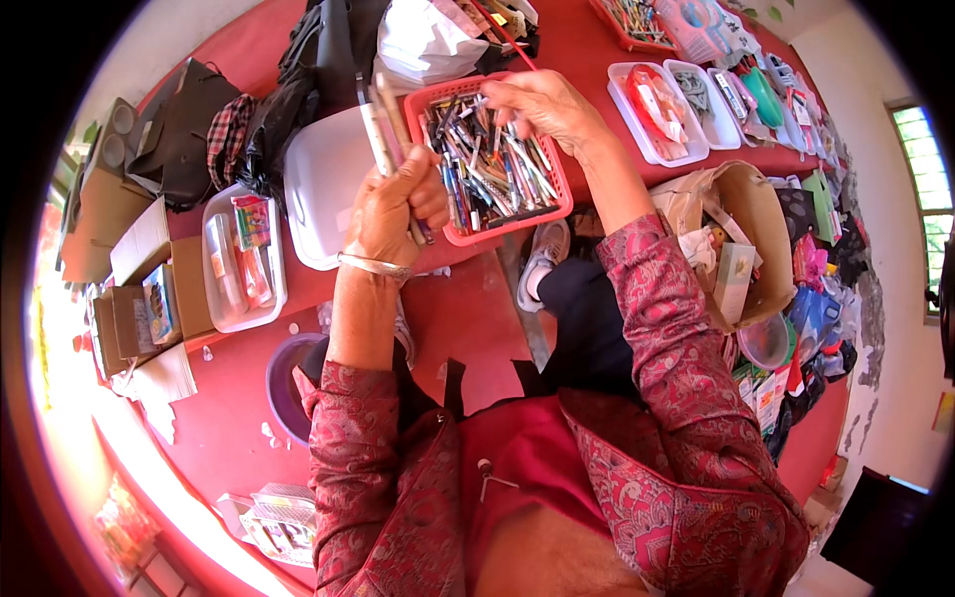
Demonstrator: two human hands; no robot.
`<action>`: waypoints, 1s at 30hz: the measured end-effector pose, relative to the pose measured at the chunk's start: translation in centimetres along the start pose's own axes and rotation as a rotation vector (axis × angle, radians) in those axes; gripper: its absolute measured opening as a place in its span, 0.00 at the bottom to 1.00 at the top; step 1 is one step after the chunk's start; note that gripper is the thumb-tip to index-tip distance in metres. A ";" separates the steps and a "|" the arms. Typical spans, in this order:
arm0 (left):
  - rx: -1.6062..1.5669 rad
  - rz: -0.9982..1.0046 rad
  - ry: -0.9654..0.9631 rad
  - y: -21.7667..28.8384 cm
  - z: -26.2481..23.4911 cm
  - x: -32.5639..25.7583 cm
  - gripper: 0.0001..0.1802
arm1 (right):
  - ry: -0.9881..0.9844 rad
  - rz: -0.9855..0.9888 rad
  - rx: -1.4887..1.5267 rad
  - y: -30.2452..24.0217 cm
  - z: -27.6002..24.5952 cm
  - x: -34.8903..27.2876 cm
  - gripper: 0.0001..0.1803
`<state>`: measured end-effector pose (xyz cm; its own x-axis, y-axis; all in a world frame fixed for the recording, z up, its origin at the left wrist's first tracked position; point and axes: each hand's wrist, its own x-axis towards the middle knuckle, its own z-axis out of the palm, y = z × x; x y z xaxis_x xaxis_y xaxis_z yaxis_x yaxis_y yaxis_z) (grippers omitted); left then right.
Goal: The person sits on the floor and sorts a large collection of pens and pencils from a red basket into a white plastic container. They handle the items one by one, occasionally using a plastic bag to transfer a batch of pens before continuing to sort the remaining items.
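Note:
My left hand [398,204] is closed in a fist around a bunch of pens [376,134]. Their pale and tan barrels stick up past the thumb, and their lower ends show beneath the fist. A coral-red plastic basket [560,169] stands to the right of that hand, packed with many loose pens and markers [497,174]. Over the basket's far right corner hangs my right hand [547,104], its fingers bent and apart above the pens. I see nothing held in it. A bracelet [376,266] circles my left wrist.
A white lidded box [323,189] sits left of the basket, beside a clear tray [214,298] of packets. Right are white bins [647,144] and a cardboard box [771,214] of mixed items. Bags [428,45] lie behind. A purple basin [284,388] stands lower left.

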<state>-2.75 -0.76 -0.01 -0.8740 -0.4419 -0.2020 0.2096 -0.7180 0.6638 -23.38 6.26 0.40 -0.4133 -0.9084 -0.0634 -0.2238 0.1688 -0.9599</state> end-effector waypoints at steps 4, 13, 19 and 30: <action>-0.037 0.054 0.129 0.4 0.1 0.2 0.14 | 0.027 0.338 -0.495 12.2 -1.5 1.8 0.11; -0.160 0.000 0.228 0.1 -1.1 0.5 0.16 | 0.034 0.387 -1.086 17.4 2.9 -1.0 0.13; -0.261 -0.002 0.056 -0.1 -1.8 0.2 0.15 | 0.096 0.274 -1.143 18.5 3.9 -1.0 0.10; -0.380 -0.026 0.154 -1.1 -3.7 1.2 0.13 | -0.005 0.619 -0.024 9.0 -3.8 -1.1 0.08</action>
<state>-2.44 -2.49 -3.67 -0.8116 -0.4755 -0.3395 0.3606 -0.8648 0.3493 -28.25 10.21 -7.15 -0.4685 -0.6410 -0.6080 0.0361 0.6737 -0.7381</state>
